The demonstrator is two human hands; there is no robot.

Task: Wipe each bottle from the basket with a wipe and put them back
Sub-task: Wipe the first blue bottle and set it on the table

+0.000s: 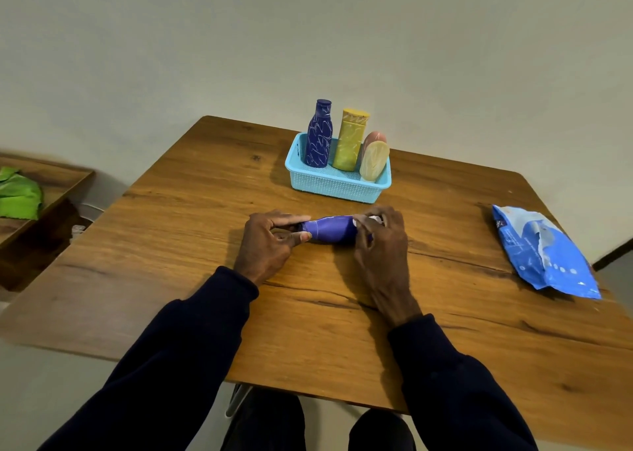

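Observation:
A purple bottle lies on its side across the wooden table, between my two hands. My left hand pinches its cap end with thumb and fingers. My right hand wraps around the other end, with a bit of white wipe showing under the fingers. Behind them stands a light blue basket holding an upright dark blue bottle, a yellow bottle, a cream bottle and a pinkish one behind it.
A blue pack of wipes lies near the table's right edge. To the left, lower down, is a wooden shelf with a green cloth. My knees show below the table's near edge.

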